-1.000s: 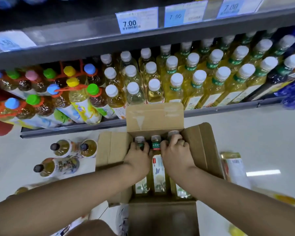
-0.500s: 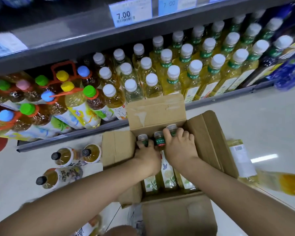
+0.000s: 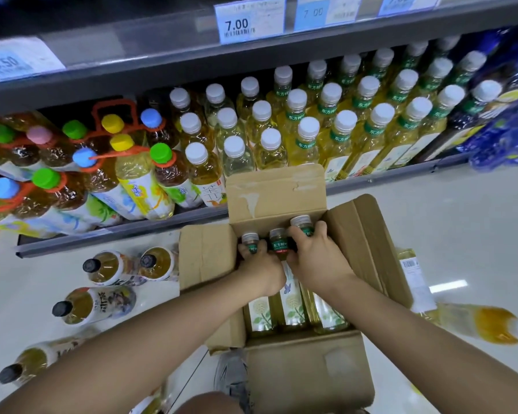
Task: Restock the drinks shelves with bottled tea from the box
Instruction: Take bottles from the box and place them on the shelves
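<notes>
The left hand [image 3: 259, 271] grips the leftmost tea bottle [image 3: 249, 241] and the right hand [image 3: 317, 258] grips the right one [image 3: 302, 224] inside the open cardboard box [image 3: 368, 252], beyond which stands the stocked drinks shelf [image 3: 371, 182].

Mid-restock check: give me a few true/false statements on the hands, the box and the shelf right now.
1. Both hands are inside the open cardboard box. True.
2. The left hand holds a bottle up at the shelf. False: it grips the bottle necks in the box.
3. Three tea bottles show in the box. True.
4. The right hand is empty, resting on the floor. False: it clasps bottle tops.
5. The price tag reads 7.00. True.
</notes>
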Demonstrator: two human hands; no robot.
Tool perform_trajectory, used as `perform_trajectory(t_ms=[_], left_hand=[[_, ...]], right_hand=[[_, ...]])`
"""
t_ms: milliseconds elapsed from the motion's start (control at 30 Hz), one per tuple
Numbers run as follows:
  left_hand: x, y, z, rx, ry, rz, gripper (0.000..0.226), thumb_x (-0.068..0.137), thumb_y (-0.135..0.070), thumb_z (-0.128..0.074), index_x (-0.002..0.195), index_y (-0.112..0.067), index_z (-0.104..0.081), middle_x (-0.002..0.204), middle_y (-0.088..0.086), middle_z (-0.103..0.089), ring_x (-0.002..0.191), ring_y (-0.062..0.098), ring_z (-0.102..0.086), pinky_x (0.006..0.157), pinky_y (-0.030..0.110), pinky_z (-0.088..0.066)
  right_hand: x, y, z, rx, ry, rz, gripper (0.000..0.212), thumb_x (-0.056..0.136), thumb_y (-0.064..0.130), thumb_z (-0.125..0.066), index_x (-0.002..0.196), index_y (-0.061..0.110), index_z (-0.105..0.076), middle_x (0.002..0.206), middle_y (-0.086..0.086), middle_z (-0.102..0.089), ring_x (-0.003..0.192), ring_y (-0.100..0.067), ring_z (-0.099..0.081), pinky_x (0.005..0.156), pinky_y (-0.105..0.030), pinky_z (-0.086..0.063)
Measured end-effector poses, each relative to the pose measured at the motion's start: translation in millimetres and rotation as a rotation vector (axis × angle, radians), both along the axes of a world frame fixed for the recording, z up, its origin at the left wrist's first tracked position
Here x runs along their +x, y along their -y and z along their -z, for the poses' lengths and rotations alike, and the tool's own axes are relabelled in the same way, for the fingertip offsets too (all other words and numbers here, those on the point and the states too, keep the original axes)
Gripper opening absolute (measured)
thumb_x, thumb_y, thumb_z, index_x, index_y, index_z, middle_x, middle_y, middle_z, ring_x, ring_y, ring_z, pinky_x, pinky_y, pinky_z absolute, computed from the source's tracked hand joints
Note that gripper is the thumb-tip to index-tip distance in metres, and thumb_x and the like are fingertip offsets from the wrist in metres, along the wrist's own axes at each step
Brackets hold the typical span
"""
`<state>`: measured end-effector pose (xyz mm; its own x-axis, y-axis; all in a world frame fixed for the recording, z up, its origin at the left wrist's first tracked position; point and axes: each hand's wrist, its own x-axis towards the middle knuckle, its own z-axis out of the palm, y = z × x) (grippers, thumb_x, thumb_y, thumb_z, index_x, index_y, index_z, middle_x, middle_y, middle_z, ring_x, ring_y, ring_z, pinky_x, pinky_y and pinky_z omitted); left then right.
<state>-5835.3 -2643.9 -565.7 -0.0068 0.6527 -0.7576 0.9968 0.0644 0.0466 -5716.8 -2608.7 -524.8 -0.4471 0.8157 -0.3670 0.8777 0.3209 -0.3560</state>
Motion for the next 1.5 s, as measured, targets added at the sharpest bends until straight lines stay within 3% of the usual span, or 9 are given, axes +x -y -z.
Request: perform_trajectory(t_ms=[300,467,600,700,833,900,1000,1100,1500], left_hand=[[-3.5,-3.5,-15.6,0.216,0.074,-0.407,0.041,0.098,-0.008,-0.05,0.139,-0.01,-0.048,0.146,0.007,-0.03,0.125,0.045,-0.036,0.101,0.045,-0.043],[2.0,1.9,-30.9,0.296,0.127,-0.443,0.041,0.096,-0.007,-0.053,0.136,-0.014,-0.046,0.142,0.007,-0.033,0.121,0.046,-0.037,0.099,0.045,-0.045],[-0.1,19.3,-38.8,0.471,0.193,-0.461,0.042,0.087,-0.002,-0.053,0.123,-0.019,-0.039,0.128,0.011,-0.03,0.108,0.038,-0.04,0.078,0.04,-0.044],[-1.2,22.2,-46.3,0.621,0.227,-0.507,0.045,0.081,0.001,-0.058,0.111,-0.021,-0.032,0.119,0.008,-0.026,0.102,0.033,-0.041,0.074,0.035,-0.04],[0.5,19.2,-60.7,0.669,0.327,-0.638,0.062,0.08,-0.012,-0.074,0.127,-0.022,-0.035,0.129,0.01,-0.035,0.112,0.034,-0.05,0.089,0.04,-0.052],[-4.6,18.7,-66.1,0.586,0.336,-0.718,0.06,0.083,-0.022,-0.077,0.13,-0.021,-0.04,0.122,0.008,-0.057,0.106,0.027,-0.061,0.073,0.034,-0.055],[-16.7,19.0,-70.9,0.529,0.358,-0.744,0.03,0.083,-0.038,-0.078,0.103,-0.023,-0.061,0.092,-0.003,-0.07,0.073,0.01,-0.062,0.049,0.022,-0.035],[-23.4,16.5,-76.9,0.495,0.387,-0.729,0.022,0.082,-0.04,-0.078,0.086,-0.029,-0.059,0.075,-0.01,-0.063,0.064,-0.001,-0.053,0.049,0.023,-0.032],[-53.9,-28.2,-150.1,0.671,0.43,-0.597,0.018,0.085,-0.04,-0.073,0.097,-0.029,-0.065,0.09,-0.009,-0.067,0.088,0.012,-0.061,0.067,0.028,-0.045]], right_hand=[[9.1,7.5,-27.2,0.1,-0.106,0.009,0.036,0.093,0.025,-0.058,0.128,0.023,-0.049,0.113,-0.011,-0.037,0.076,-0.035,-0.053,0.074,-0.042,-0.055],[12.4,9.1,-48.8,0.272,-0.183,-0.072,0.026,0.094,0.019,-0.059,0.119,0.016,-0.054,0.111,-0.015,-0.039,0.073,-0.032,-0.047,0.064,-0.037,-0.05],[16.7,3.9,-58.2,0.359,-0.263,-0.094,0.015,0.097,0.011,-0.054,0.111,0.011,-0.057,0.103,-0.013,-0.037,0.062,-0.027,-0.039,0.051,-0.035,-0.04],[16.2,-1.8,-60.6,0.392,-0.295,-0.126,0.037,0.098,0.012,-0.053,0.133,0.024,-0.048,0.104,-0.009,-0.033,0.059,-0.026,-0.037,0.047,-0.029,-0.032],[11.5,-8.9,-65.1,0.415,-0.375,-0.119,0.063,0.099,0.021,-0.057,0.152,0.024,-0.023,0.113,-0.011,-0.042,0.06,-0.024,-0.047,0.048,-0.028,-0.034],[11.1,-10.9,-66.9,0.409,-0.402,-0.093,0.07,0.096,0.025,-0.062,0.152,0.014,-0.02,0.125,-0.013,-0.048,0.074,-0.026,-0.059,0.052,-0.028,-0.041],[12.7,-12.4,-66.7,0.347,-0.437,-0.034,0.066,0.092,0.03,-0.068,0.143,0.008,-0.034,0.135,-0.012,-0.048,0.099,-0.031,-0.063,0.067,-0.037,-0.054],[12.9,-17.3,-68.9,0.295,-0.442,0.024,0.051,0.088,0.039,-0.07,0.125,0.012,-0.049,0.12,-0.008,-0.055,0.098,-0.028,-0.062,0.074,-0.04,-0.055],[7.2,-68.4,-93.7,0.422,-0.489,-0.018,0.045,0.087,0.057,-0.062,0.11,0.018,-0.062,0.097,0.001,-0.068,0.081,-0.021,-0.065,0.062,-0.032,-0.051]])
